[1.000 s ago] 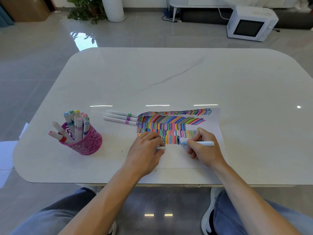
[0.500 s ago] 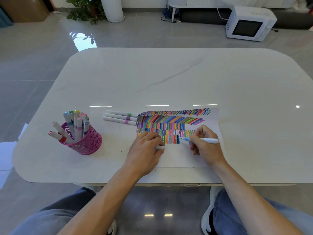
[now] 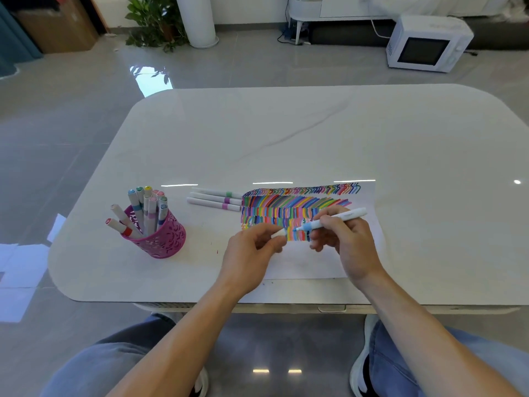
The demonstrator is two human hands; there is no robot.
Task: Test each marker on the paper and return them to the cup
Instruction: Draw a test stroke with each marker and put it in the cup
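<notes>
The right hand (image 3: 349,245) pinches the blue marker (image 3: 353,214) in its grip over the paper (image 3: 309,265), centre frame; the left hand (image 3: 249,253) pinches a white cap (image 3: 279,232)

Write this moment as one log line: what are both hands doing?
right hand: holds blue marker | left hand: pinches white cap near tip | paper: colour strokes | pink cup: upright | three markers: lying beside paper

right hand (image 3: 347,239): grips blue marker (image 3: 333,220), tip over paper (image 3: 323,262) | left hand (image 3: 252,253): pinches white cap (image 3: 279,233) | pink cup (image 3: 157,239): holds markers
</notes>
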